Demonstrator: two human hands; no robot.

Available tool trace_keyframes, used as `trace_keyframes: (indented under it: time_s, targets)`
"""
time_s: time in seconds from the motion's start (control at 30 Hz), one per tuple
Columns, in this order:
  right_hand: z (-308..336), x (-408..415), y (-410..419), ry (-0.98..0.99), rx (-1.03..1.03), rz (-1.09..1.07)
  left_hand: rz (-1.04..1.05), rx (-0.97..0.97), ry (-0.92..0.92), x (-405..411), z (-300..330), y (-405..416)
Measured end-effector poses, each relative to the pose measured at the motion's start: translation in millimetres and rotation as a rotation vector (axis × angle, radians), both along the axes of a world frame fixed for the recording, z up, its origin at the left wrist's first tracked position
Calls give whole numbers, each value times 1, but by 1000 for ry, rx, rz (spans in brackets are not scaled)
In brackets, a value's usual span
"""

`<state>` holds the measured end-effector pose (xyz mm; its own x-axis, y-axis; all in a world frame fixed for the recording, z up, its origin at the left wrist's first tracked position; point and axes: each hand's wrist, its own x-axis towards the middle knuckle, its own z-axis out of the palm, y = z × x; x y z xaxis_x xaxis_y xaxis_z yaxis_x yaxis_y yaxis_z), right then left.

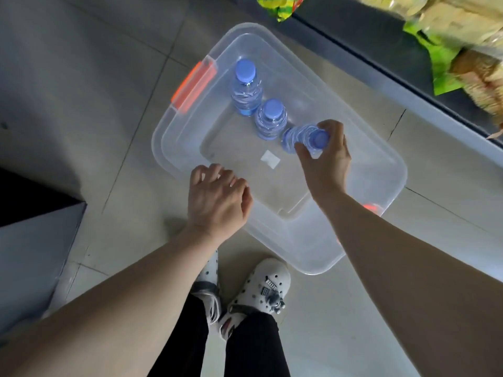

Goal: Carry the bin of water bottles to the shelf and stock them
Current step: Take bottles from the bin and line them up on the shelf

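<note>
The clear bin (174,148) sits on the tiled floor, long axis running diagonally. Inside it stand two blue-capped bottles (246,88), clear and ribbed. Near the bin's middle the right hand (325,156) grips a third bottle (302,138), tilted. At its near rim hovers the left hand (217,197), fingers loosely curled, holding nothing.

1. Your bin (375,170) is see-through, with a bright orange handle (193,85).
2. Your three water bottles (246,88) are clear with blue caps.
3. A small white square (270,159) sits on the bin's floor.
4. Your shoes (261,289) are white with dark dots.
5. Your trousers (255,346) are black.
6. The floor (81,77) is grey tile.
7. The packets (441,61) are green and tan.
</note>
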<state>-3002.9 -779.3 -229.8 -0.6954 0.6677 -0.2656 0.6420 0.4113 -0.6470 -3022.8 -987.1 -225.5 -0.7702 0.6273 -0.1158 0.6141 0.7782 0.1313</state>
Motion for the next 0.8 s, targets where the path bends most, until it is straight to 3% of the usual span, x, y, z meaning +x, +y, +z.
trace_keyframes:
  time_s: [0.23, 0.43, 0.57, 0.67, 0.73, 0.8]
  targets:
    - [-9, -6, -8, 16, -66, -97, -51, 56, 78, 0, -5, -1]
    - [0, -9, -2, -14, -88, -76, -47, -22, 30, -1, -2, -2]
    - [35, -4, 3, -74, -121, 3, -48, -182, -158, -7, 10, 0]
    - [87, 3, 8, -76, -158, 76, -156, -293, -437, -20, 26, -2]
    - [122, 3, 10, -68, -161, 126, -258, -448, -610, -36, 40, -6]
    - [175, 0, 18, -61, -149, 181, -311, -595, -653, -55, 81, -3]
